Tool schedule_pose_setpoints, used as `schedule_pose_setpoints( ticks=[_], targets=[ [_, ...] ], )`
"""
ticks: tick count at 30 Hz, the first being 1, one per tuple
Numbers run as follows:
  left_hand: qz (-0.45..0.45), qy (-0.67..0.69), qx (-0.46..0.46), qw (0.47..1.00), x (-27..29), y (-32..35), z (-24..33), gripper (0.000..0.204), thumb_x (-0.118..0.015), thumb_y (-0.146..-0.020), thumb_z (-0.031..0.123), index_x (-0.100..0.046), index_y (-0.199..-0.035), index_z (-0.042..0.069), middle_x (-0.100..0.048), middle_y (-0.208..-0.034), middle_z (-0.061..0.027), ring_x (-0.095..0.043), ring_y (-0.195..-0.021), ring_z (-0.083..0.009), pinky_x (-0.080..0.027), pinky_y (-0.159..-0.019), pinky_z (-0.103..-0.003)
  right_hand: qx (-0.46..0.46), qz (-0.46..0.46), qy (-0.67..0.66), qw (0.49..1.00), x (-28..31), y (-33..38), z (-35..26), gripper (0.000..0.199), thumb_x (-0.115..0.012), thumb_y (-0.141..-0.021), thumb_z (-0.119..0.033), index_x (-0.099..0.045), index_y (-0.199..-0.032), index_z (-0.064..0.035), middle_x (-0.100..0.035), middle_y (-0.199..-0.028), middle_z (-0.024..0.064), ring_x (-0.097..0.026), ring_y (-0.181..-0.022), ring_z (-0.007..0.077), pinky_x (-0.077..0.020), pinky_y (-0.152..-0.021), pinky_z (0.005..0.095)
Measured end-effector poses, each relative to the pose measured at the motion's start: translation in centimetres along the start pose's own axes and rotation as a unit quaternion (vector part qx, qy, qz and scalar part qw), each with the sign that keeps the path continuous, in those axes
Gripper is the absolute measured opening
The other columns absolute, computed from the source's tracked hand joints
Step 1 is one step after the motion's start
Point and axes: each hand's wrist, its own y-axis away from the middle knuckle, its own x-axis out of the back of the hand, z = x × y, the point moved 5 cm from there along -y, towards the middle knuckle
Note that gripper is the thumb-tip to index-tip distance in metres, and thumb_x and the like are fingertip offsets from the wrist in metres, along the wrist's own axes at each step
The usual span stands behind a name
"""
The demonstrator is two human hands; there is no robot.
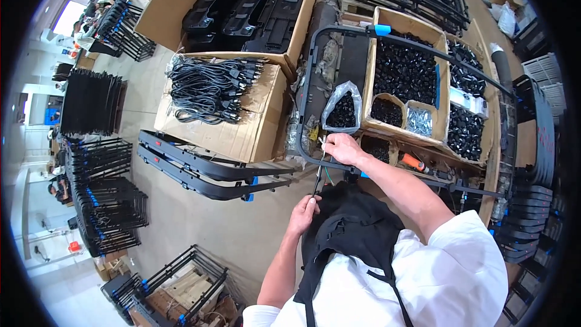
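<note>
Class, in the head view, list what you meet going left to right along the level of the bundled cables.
Stack of black frames → bundled black cables → clear bag of black parts → carton of black caps → small bag of silver screws.
</note>
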Motion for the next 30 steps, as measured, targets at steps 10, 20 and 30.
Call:
schedule_pose_setpoints(
  ticks=[10, 20, 30],
  targets=[
    [-0.025, 0.177, 0.089, 0.98, 0.4, 0.8, 0.1, 0.028, -0.053, -0.113, 0.024, -0.07, -0.122, 0.004, -0.055, -0.08, 0.005, -0.049, -0.067, -0.0048, -0.041, -0.062, -0.024, 0.05, 0.045, 0.031, 0.997, 0.2, 0.1, -0.7, 0.032, -0.062, -0.096, -0.032, -0.071, -0.095, -0.0004, -0.074, -0.096, 0.0248, -0.071, -0.096, 0.044, -0.0543, -0.087, 0.0525],
    [-0.005, 0.005, 0.003, 1.0, -0.4, -3.9, 5.1, 0.03, -0.053, -0.113, 0.024, -0.068, -0.129, 0.004, -0.067, -0.087, -0.0024, -0.062, -0.076, -0.0104, -0.053, -0.072, -0.027, -0.116, 0.395, -0.313, 0.856, 5.9, -1.9, 6.8, 0.037, -0.064, -0.104, -0.034, -0.073, -0.109, 0.0011, -0.073, -0.087, 0.011, -0.072, -0.079, 0.0198, -0.0554, -0.066, 0.0381],
    [-0.029, -0.009, 0.017, 0.999, -0.4, -6.5, 5.5, 0.027, -0.053, -0.113, 0.023, -0.068, -0.121, 0.002, -0.069, -0.084, -0.004, -0.063, -0.069, -0.0101, -0.053, -0.066, -0.027, -0.1, 0.025, -0.36, 0.927, 0.6, -1.6, 1.2, 0.032, -0.069, -0.104, -0.036, -0.07, -0.114, -0.0056, -0.072, -0.097, 0.0029, -0.069, -0.073, 0.0106, -0.0508, -0.054, 0.0232]
  ],
)
